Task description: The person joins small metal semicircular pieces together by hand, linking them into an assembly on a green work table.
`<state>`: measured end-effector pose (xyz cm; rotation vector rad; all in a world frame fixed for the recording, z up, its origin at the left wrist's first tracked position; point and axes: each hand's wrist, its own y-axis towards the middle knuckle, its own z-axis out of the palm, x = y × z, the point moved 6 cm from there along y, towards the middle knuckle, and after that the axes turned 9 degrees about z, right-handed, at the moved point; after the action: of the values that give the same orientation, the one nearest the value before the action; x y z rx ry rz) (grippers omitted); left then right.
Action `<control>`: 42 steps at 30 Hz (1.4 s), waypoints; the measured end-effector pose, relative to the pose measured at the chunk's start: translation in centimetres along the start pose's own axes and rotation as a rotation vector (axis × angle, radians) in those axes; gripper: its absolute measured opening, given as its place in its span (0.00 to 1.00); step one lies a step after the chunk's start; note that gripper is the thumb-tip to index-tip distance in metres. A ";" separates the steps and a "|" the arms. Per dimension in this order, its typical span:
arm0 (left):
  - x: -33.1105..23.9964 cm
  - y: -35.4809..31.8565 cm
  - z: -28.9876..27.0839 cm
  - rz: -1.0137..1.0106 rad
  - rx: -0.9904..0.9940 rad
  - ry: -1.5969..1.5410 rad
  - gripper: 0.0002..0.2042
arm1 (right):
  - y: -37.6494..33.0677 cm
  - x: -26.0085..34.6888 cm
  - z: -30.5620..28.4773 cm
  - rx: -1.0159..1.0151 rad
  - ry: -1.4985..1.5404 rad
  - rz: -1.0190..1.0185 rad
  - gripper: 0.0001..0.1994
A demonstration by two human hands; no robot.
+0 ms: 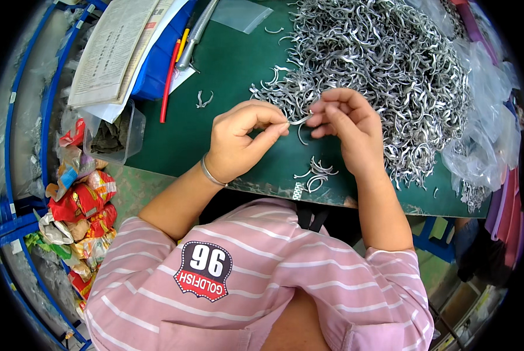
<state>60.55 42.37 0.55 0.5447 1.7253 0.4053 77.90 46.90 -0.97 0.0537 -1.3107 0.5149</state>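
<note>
Over the green table, my left hand (244, 137) pinches one end of a small curved silver metal piece (299, 121) between thumb and index finger. My right hand (354, 130) has its fingers curled at the other end of the same piece; its fingertips partly hide that end. Just beyond both hands rises a large heap of similar curved metal pieces (385, 64), spilling toward me. A small group of curved pieces (316, 174) lies near the table's front edge, between my forearms. Two more pieces (204, 99) rest apart on the left.
Papers (113, 47) lie on a blue tray (157, 67) at the far left, beside a red pen (169, 82) and a grey-handled tool (196, 35). A clear tub (134, 134) with dark cloth stands at the left edge. Plastic bags (484, 117) crowd the right side.
</note>
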 end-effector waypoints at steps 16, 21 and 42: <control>-0.6 -0.1 3.8 0.259 0.378 0.529 0.11 | -2.3 2.1 -0.4 0.427 -1.044 -0.265 0.06; -0.5 0.4 2.8 0.172 0.333 0.415 0.07 | -2.1 2.1 -0.1 0.424 -0.968 -0.225 0.06; 1.1 -1.3 1.8 -0.601 -0.177 -0.741 0.08 | -1.4 2.1 1.1 0.187 -0.656 -0.349 0.06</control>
<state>61.95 41.87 -1.50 0.0090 1.0419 -0.0817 77.82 46.00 1.66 0.6405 -1.8372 0.3233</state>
